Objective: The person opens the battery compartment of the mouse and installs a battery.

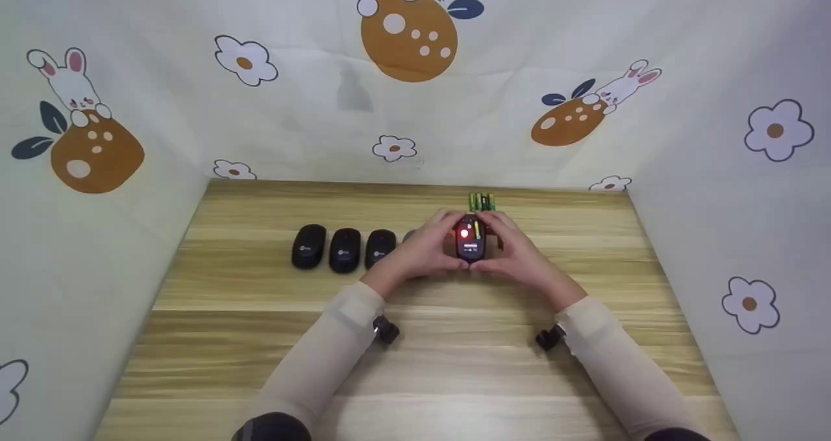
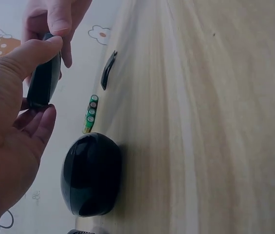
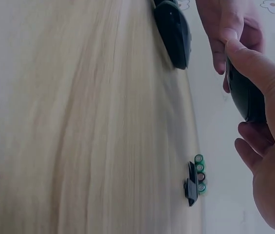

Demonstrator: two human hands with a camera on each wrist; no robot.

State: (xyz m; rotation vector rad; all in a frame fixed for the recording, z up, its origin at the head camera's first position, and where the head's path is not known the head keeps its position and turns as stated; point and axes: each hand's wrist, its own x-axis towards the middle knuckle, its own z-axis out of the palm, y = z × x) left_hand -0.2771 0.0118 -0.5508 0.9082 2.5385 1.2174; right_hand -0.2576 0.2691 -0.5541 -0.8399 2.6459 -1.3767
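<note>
Both hands hold a black computer mouse (image 1: 470, 254) above the table, its underside facing up. A red light glows on that underside, and a green-and-yellow battery (image 1: 478, 230) lies in its open slot. My left hand (image 1: 423, 249) grips the mouse's left side, with the thumb at the near end. From the right, my right hand (image 1: 520, 251) grips the opposite side, its thumb close to the left one. A small black battery cover (image 3: 192, 186) rests on the table beneath the right hand. Just behind it, several green batteries (image 1: 482, 201) stand in a row.
Left of the hands, black mice sit in a row: one at the far end (image 1: 308, 247), a second (image 1: 345, 251) and a third (image 1: 379, 246). Another mouse (image 2: 92, 175) is partly hidden by the left hand in the head view. A patterned cloth (image 1: 298, 129) surrounds the wooden table (image 1: 454, 363).
</note>
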